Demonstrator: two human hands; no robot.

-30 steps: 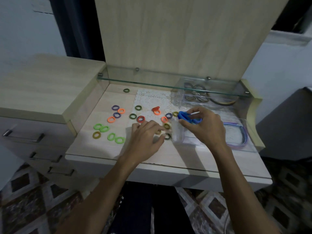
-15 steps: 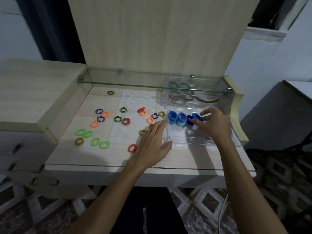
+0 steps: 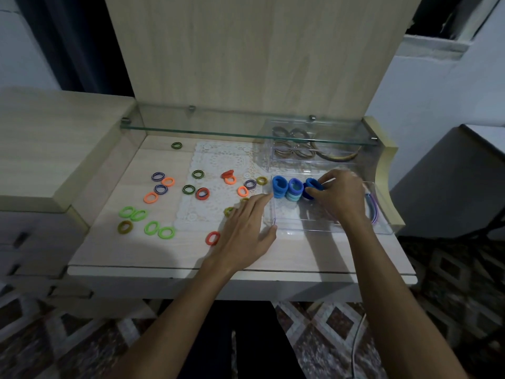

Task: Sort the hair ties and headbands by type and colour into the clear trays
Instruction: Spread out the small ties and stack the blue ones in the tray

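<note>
In near clear tray [image 3: 306, 227], back-left: right hand [image 3: 340, 196] pinches dark blue hair tie [image 3: 314, 184] beside blue stacks [image 3: 287, 188]; left hand [image 3: 246, 228] flat, fingers straight, steadying tray; should seat tie squarely, release gently

My view of a pale wood dresser top [image 3: 153, 253], white lace mat [image 3: 216, 160], scattered hair ties [image 3: 139, 214], two clear trays [image 3: 314, 225], my left hand [image 3: 246, 231] resting flat.

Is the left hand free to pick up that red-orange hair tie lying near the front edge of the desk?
Probably yes: the left hand rests open, holding nothing, and the red-orange hair tie lies uncovered just beside it.
</note>
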